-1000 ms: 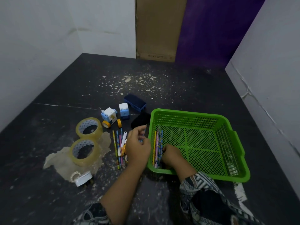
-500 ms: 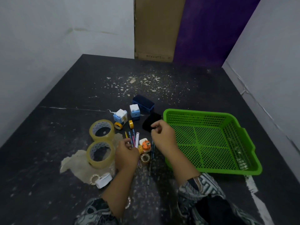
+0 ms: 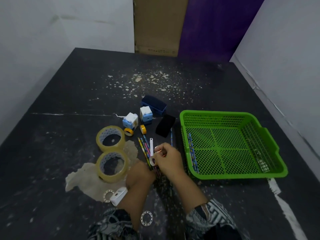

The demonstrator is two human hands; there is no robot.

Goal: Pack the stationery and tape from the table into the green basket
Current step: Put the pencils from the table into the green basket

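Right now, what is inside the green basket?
Inside the green basket, a few patterned pencils lie along its left wall. A pale blur near the right wall is too unclear to name. Nothing covers the interior.

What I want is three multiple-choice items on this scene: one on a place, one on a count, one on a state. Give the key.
1. Where in the green basket do the packed pencils lie?
A. Along its left wall
B. In its far right corner
C. Across its middle
2. How many large clear tape rolls lie on the table?
A. One
B. Two
C. Four
3. How does the basket stand?
A. Overturned
B. On its side
C. Upright, open top up
Key: 1 A, they hug the left wall; 2 B, two lie left of the loose pencils; 3 C, its mesh floor shows.
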